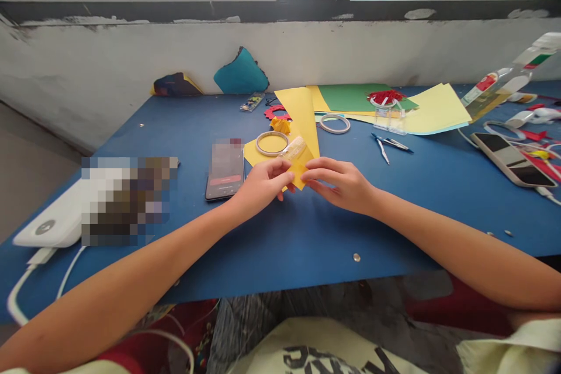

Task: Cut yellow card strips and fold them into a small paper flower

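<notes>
Between my two hands, above the table's middle, is a small piece of yellow paper (300, 170) with a clear, shiny strip at its upper end. My left hand (266, 180) pinches its left side between thumb and fingers. At the right edge, the curled fingertips of my right hand (344, 184) grip the same piece. Just behind lie a larger yellow sheet (302, 111), a tape roll (272, 144) resting on that sheet, and a crumpled bit of yellow paper (280, 125). A phone (224, 169) lies flat beside my left hand.
On the blue table (272, 245), a second tape roll (335, 123), a compass (388, 145) and green paper (350, 97) lie further back. A bottle (504, 85) and another phone (512, 158) are at right. A white power bank (56, 219) with a cable sits left.
</notes>
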Available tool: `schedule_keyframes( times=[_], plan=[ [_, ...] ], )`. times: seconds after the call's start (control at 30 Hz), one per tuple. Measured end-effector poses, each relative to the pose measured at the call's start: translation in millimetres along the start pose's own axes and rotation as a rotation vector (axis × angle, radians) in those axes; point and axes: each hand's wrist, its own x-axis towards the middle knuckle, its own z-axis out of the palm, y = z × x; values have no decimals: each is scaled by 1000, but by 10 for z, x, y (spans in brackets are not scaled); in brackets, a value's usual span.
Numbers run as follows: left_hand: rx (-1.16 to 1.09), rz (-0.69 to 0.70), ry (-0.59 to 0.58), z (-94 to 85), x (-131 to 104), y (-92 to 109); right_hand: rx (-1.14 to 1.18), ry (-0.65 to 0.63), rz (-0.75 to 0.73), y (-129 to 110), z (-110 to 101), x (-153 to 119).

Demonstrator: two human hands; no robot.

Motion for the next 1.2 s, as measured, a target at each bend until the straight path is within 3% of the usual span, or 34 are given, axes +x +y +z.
schedule_keyframes(
  times=[0.27,0.9,1.03,1.2],
  plan=[
    [-3,17,13,1,-7,36,-8,52,34,19,-1,-11],
    [9,36,8,8,-15,24,-105,78,-76,15,-15,2],
    [-29,7,-6,6,-5,-1,-18,97,-24,-6,-11,11],
    [-80,-40,19,43,5,-52,189,78,274,-107,-4,52]
  ],
)
